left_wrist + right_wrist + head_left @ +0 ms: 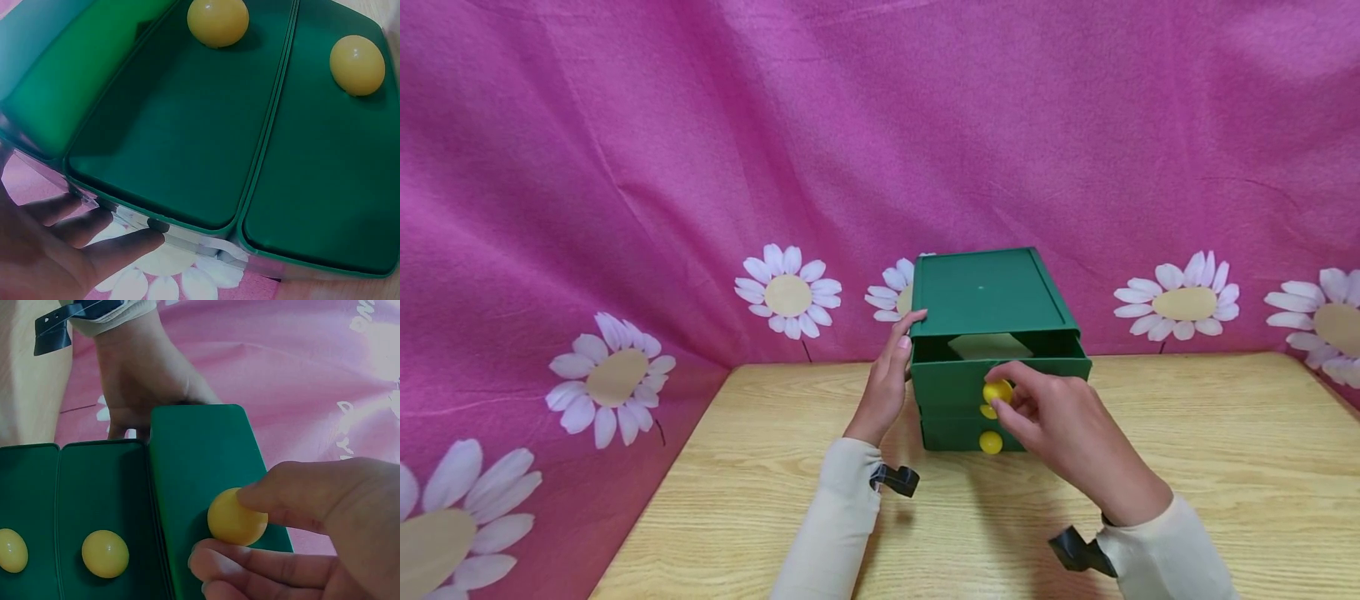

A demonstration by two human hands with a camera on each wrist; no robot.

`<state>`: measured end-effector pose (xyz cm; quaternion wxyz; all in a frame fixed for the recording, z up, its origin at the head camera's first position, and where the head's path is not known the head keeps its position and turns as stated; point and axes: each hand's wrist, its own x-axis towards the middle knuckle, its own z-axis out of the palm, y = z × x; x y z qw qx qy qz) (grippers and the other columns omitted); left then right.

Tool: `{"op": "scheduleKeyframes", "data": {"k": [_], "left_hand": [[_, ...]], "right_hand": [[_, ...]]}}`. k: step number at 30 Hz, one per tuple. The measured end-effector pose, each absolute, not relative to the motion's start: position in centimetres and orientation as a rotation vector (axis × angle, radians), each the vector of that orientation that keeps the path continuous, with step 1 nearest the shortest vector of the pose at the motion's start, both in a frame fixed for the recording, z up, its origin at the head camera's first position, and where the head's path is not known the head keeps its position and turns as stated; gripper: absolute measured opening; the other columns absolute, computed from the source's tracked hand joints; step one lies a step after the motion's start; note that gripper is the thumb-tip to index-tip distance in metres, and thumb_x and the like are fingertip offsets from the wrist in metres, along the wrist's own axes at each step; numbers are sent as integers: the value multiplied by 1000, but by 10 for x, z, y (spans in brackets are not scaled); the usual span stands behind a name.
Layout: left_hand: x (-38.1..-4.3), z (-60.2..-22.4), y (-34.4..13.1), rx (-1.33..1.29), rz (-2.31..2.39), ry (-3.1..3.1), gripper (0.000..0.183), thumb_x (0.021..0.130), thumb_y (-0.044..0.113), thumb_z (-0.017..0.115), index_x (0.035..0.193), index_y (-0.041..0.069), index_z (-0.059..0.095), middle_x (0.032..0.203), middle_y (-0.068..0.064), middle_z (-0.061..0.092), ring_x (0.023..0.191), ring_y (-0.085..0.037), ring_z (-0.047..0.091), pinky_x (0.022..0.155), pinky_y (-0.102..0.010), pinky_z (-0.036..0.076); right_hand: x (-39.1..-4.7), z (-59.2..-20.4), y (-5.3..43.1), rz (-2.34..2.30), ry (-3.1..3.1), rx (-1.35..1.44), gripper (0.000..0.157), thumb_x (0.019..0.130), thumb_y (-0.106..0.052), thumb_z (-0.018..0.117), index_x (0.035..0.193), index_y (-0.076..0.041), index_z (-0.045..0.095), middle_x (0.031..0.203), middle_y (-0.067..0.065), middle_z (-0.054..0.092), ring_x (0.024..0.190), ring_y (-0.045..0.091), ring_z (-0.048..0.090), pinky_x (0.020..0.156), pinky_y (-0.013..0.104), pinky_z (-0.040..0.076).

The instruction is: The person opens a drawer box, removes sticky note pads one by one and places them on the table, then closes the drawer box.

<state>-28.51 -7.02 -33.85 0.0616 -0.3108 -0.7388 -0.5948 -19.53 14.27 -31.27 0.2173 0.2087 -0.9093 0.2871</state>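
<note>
A green plastic drawer unit (985, 292) with round yellow knobs stands on the table. Its top drawer (947, 379) is pulled partly out, and a pale patch shows inside. Between thumb and fingers, my right hand (1060, 417) pinches the top drawer's knob (237, 516). My left hand (883, 387) lies along the unit's left side, fingers extended, with a fingertip at the top edge. In the left wrist view its fingers (125, 250) touch the side wall. The middle knob (105, 554) and bottom knob (991, 442) are untouched, on drawers that look closed.
The light wood table (737, 483) extends on both sides of the unit. Close behind hangs a pink cloth (850, 150) printed with white daisies, which also runs along the left side. Black straps (1078, 550) sit at both wrists.
</note>
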Motion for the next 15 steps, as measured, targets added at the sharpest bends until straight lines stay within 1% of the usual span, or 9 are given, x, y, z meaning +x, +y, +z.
{"op": "scheduleKeyframes", "data": {"k": [4,11,15], "left_hand": [[-286,-340,-70,-936,-1778,-2240,45,107,25,21,151,19,29,158,-2,21,143,-26,24,107,-57,31],[-286,-341,-70,-947,-1743,-2231,45,107,23,21,151,18,28,158,-2,21,143,-22,22,113,-48,24],[-288,-342,-69,-956,-1738,-2220,45,107,23,21,151,17,29,158,-2,22,143,-21,23,114,-47,24]], "right_hand": [[-192,-311,143,804,-2555,572,20,86,-15,71,106,-18,65,72,-13,64,63,-1,58,56,24,48],[-190,-308,143,821,-2602,569,21,87,-18,70,108,-19,64,72,-13,63,64,0,58,57,24,49],[-188,-306,144,828,-2610,573,21,87,-17,71,107,-18,65,71,-12,63,63,1,57,56,24,48]]}}
